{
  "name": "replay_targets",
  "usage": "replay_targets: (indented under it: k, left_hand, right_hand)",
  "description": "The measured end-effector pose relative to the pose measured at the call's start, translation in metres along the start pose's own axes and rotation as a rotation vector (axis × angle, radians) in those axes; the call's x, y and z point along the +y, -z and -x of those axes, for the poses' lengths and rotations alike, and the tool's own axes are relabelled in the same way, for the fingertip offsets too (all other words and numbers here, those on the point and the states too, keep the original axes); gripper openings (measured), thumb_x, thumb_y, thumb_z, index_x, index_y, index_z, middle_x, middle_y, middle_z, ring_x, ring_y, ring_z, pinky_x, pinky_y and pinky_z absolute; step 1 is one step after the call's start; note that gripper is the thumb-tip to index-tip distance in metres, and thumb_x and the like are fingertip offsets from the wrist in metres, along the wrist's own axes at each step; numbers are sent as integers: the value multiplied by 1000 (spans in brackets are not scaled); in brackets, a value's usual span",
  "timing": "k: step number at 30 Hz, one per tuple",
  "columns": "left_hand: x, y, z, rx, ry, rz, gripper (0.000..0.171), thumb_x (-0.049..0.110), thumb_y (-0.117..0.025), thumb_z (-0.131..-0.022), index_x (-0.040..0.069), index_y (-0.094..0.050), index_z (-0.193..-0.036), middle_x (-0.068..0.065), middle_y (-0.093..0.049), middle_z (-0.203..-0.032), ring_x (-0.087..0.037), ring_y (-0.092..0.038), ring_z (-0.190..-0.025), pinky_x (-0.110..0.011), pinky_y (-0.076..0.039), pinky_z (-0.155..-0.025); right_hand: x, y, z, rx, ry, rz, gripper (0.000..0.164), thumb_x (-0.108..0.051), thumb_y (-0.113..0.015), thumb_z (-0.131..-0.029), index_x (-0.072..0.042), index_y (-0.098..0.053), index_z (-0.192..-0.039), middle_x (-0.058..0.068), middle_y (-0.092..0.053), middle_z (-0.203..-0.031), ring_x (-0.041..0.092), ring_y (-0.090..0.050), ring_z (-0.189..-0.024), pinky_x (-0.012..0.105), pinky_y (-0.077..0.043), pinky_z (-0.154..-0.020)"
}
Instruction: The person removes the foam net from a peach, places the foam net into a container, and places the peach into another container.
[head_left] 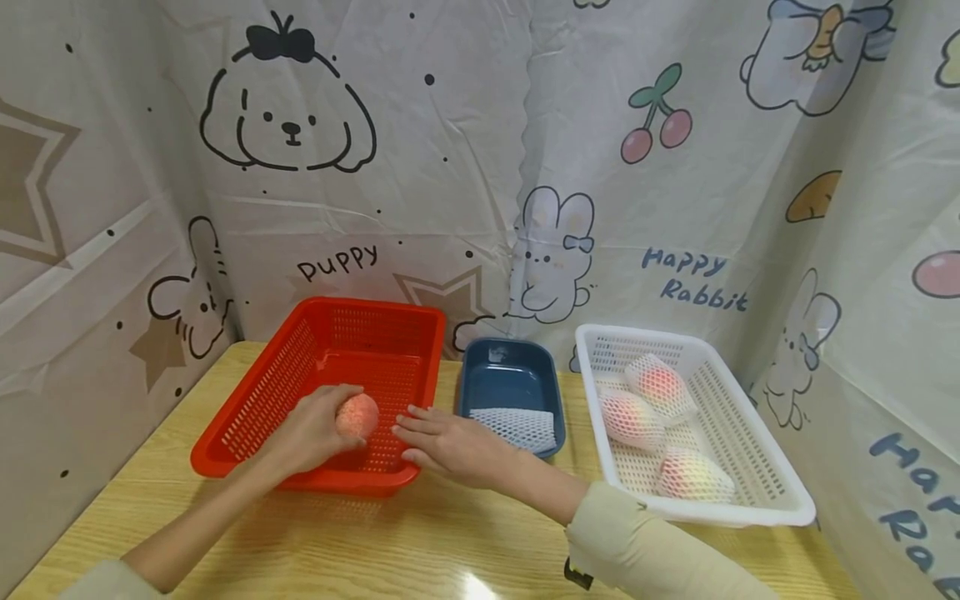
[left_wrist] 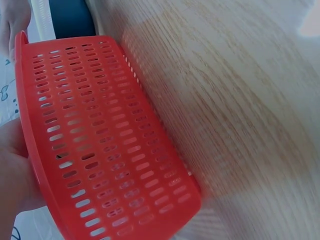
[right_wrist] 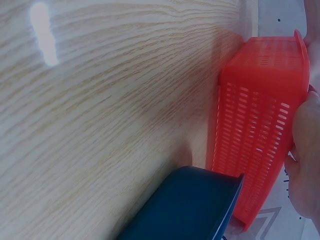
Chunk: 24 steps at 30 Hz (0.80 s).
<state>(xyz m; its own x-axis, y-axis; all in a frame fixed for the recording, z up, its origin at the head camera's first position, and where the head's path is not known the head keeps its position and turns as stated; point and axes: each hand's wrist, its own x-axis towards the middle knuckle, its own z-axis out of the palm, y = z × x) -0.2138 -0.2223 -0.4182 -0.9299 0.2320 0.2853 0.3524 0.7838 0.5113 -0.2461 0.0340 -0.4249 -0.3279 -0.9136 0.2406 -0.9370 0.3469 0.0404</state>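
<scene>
My left hand [head_left: 317, 423] grips a round pink-orange peach [head_left: 358, 416] from its left side, inside the outline of the red basket [head_left: 318, 481]. Just to the right, my right hand [head_left: 452, 443] is held palm down with straight fingers pointing at the peach, over the basket's right rim. It holds nothing. In the left wrist view the basket's perforated wall [left_wrist: 105, 125] hides most of the left hand [left_wrist: 15, 172] and the peach. From the right wrist, part of the right hand [right_wrist: 306, 160] shows beside the red rim.
A dark blue tray [head_left: 506, 377] stands right of the red basket, with a white foam net [head_left: 519, 427] in it. Farther right, a white basket [head_left: 772, 454] contains three net-wrapped fruits [head_left: 660, 387]. Printed curtains [head_left: 450, 167] hang behind and beside the wooden table [head_left: 420, 550].
</scene>
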Motion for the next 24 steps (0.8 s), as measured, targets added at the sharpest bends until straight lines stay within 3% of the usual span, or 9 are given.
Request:
replay_targets:
  k: [9, 24]
  left_hand:
    - [0, -1, -6, -119, 33, -50, 68, 14, -89, -73, -6, -58, -130, -26, -62, -121, -42, -59, -108, -57, -54, -84]
    - [-8, -10, -16, -204, 19, -76, 64, 14, -89, -73, -7, -59, -125, -22, -65, -115, -39, -61, -103, -53, -55, -82]
  right_hand:
    - [0, 0, 0, -1, -5, -9, 46, -31, -54, -104, -9, -53, -145, 5, -49, -147, 18, -38, -141, 30, -28, -115]
    - [1, -2, 0, 10, -14, -2, 46, -35, -49, -106, -11, -53, -145, 4, -49, -148, 17, -38, -141, 28, -27, -115]
